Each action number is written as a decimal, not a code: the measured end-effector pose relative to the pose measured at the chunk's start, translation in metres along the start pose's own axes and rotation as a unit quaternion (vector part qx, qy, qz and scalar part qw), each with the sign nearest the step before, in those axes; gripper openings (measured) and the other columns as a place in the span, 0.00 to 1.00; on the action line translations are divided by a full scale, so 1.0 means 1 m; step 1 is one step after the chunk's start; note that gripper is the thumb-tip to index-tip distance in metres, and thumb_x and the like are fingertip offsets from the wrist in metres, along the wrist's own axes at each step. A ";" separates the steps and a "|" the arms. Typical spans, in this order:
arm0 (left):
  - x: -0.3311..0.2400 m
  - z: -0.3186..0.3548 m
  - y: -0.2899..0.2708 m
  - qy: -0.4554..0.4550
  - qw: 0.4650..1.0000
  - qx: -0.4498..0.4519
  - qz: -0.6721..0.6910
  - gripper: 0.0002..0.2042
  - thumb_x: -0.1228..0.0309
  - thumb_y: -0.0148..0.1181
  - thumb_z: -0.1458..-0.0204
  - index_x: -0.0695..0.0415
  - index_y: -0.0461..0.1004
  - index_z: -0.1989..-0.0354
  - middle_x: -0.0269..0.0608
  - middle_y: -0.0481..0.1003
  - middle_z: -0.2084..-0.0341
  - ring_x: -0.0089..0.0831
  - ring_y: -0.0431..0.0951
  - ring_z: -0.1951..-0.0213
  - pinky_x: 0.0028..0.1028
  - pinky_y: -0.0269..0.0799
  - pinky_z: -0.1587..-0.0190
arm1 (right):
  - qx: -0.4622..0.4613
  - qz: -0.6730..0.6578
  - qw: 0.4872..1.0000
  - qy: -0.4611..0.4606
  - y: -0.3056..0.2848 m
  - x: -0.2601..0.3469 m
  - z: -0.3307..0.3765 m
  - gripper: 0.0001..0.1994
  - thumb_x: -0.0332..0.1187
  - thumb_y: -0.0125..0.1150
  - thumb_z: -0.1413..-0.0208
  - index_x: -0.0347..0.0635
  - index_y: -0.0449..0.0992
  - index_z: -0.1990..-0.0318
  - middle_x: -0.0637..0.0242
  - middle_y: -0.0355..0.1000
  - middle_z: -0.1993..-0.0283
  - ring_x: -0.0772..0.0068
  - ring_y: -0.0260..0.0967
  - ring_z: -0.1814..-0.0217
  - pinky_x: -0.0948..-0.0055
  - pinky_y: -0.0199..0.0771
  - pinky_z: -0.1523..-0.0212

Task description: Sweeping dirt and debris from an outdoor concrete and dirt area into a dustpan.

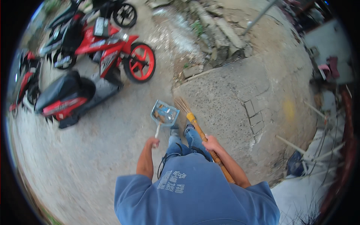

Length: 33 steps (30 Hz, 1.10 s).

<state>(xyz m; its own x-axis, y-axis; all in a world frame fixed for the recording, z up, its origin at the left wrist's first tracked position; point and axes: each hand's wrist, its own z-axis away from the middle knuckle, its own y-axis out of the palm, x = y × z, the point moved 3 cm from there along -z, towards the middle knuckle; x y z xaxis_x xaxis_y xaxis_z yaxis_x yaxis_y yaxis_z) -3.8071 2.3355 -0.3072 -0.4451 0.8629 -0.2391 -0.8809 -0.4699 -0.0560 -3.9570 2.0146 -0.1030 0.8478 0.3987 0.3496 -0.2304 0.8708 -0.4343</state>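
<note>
The left hand [152,142] is closed on the thin white handle of a pale blue dustpan [165,114], which hangs in front of the knees above the concrete ground [123,123]; bits of litter lie in its tray, too small to tell apart. The right hand [212,144] is clamped on a broom [195,122], its wooden stick running back under the forearm, where the upper end is hidden behind the blue shirt [195,191]. The straw head fans out just beside the dustpan. The fingers of both hands are mostly hidden from above. Red and black motorbikes [101,48] stand well apart to the left, blurred toward the rim. A raised slab [232,93] edges the right side, with rubble [217,33] beyond; open ground lies ahead and left.
</note>
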 end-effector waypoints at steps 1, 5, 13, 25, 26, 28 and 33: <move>0.021 0.003 0.003 0.055 0.998 -0.001 0.034 0.04 0.70 0.54 0.63 0.56 0.70 0.83 0.37 0.69 0.88 0.30 0.70 0.84 0.35 0.64 0.82 | -0.010 -0.043 0.999 -0.017 0.002 -0.012 0.004 0.26 0.34 0.52 0.56 0.33 0.59 0.48 0.59 0.70 0.81 0.70 0.68 0.82 0.72 0.70 0.79; 0.038 0.022 0.008 -0.030 0.998 0.034 0.041 0.12 0.64 0.54 0.56 0.62 0.72 0.75 0.40 0.67 0.89 0.31 0.67 0.86 0.35 0.66 0.81 | -0.102 -0.177 0.979 0.030 -0.001 -0.055 0.023 0.19 0.33 0.54 0.58 0.32 0.67 0.58 0.61 0.69 0.84 0.72 0.67 0.85 0.73 0.68 0.83; -0.058 0.069 0.015 0.145 0.929 -0.218 -0.262 0.26 0.50 0.51 0.57 0.68 0.74 0.76 0.56 0.73 0.78 0.46 0.76 0.70 0.37 0.70 0.68 | -0.220 -0.261 0.927 0.157 0.009 -0.139 0.017 0.10 0.33 0.56 0.60 0.32 0.72 0.80 0.61 0.69 0.84 0.71 0.67 0.86 0.73 0.68 0.83; -0.212 0.080 0.023 0.176 0.908 -0.277 -0.259 0.24 0.54 0.51 0.55 0.70 0.72 0.75 0.50 0.73 0.84 0.39 0.77 0.77 0.33 0.72 0.72 | -0.161 -0.426 0.875 0.162 -0.041 -0.159 -0.010 0.09 0.28 0.56 0.59 0.29 0.71 0.82 0.60 0.67 0.86 0.72 0.65 0.88 0.73 0.65 0.85; -0.221 0.075 0.026 0.188 0.897 -0.281 -0.285 0.24 0.54 0.51 0.54 0.70 0.72 0.75 0.49 0.73 0.85 0.38 0.76 0.79 0.32 0.72 0.73 | -0.164 -0.430 0.874 0.157 -0.052 -0.163 -0.015 0.09 0.28 0.55 0.58 0.29 0.71 0.82 0.60 0.67 0.86 0.72 0.65 0.88 0.73 0.65 0.85; -0.246 0.074 0.037 0.179 0.894 -0.286 -0.294 0.24 0.53 0.52 0.55 0.69 0.72 0.76 0.48 0.73 0.85 0.37 0.76 0.78 0.32 0.72 0.73 | -0.167 -0.441 0.870 0.145 -0.081 -0.172 -0.019 0.10 0.30 0.55 0.58 0.30 0.71 0.82 0.60 0.67 0.86 0.71 0.65 0.87 0.72 0.66 0.84; -0.323 0.101 0.089 0.137 0.931 -0.235 -0.244 0.20 0.57 0.53 0.55 0.67 0.71 0.81 0.45 0.71 0.88 0.33 0.73 0.84 0.31 0.69 0.80 | -0.221 -0.343 0.903 0.133 -0.174 -0.196 -0.028 0.12 0.35 0.53 0.58 0.32 0.72 0.81 0.55 0.67 0.87 0.65 0.68 0.84 0.68 0.69 0.78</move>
<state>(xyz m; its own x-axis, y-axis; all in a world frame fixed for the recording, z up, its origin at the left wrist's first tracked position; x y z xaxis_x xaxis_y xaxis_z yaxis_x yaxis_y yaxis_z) -3.7585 2.0339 -0.1374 0.1037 0.9454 -0.3091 -0.7707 -0.1201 -0.6258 -4.0701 1.7769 -0.1197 0.8164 -0.3260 0.4766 0.5568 0.6633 -0.5001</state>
